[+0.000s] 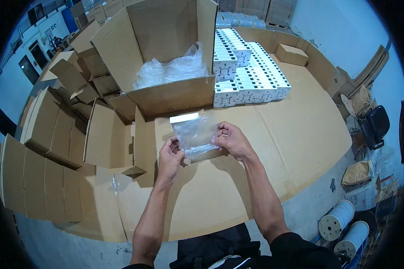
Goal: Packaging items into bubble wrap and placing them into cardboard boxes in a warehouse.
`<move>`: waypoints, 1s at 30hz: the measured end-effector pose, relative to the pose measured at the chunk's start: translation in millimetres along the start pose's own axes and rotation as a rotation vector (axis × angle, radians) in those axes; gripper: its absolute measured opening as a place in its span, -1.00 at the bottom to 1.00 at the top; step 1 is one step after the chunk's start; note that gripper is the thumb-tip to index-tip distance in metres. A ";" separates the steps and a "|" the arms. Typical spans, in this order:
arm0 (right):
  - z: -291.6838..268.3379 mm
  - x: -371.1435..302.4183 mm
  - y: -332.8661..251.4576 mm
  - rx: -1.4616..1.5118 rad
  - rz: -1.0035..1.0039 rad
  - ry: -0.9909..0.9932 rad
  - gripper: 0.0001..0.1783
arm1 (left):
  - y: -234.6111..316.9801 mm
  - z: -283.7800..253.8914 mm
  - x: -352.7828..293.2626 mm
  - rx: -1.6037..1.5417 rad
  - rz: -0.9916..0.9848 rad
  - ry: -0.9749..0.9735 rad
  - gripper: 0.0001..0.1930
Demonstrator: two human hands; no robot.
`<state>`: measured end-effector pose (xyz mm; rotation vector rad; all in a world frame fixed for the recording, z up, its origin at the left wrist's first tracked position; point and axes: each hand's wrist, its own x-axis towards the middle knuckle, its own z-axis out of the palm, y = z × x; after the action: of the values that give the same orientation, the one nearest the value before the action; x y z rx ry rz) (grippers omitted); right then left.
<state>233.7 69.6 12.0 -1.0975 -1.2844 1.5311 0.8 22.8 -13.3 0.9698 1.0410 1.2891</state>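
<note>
Between my two hands a clear plastic bag [195,134] is stretched out above the cardboard-covered table. It has a white strip along its upper left edge; whether anything lies inside it I cannot tell. The bag's lower left side is pinched by my left hand [169,157], and its right side by my right hand [231,140]. Just beyond the bag stands a large open cardboard box [170,96] with a heap of crumpled clear plastic bags [170,71] in it. A smaller open carton [105,139] is left of my left hand.
Stacked white printed boxes [251,83] stand right of the large box. A small closed carton [292,54] sits at the table's far right. Several brown cartons [40,179] crowd the left side. Wire spools [336,219] and a black chair [375,125] are off the right edge.
</note>
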 end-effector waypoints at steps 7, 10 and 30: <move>6.3 -6.5 -7.6 -0.110 0.096 -0.213 -0.54 | -2.0 3.5 0.8 0.108 0.039 0.161 -0.76; 7.8 -9.4 -13.0 -0.194 0.034 -0.365 -0.50 | -6.7 9.3 1.8 0.150 0.191 0.289 -0.78; 62.0 -1.3 9.6 0.394 -0.061 0.419 -0.72 | 9.0 19.9 -11.0 0.572 0.324 0.404 -0.70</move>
<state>173.8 51.1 8.4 -1.0364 -0.6905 1.3425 17.6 12.5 1.1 1.3809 1.6750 1.5254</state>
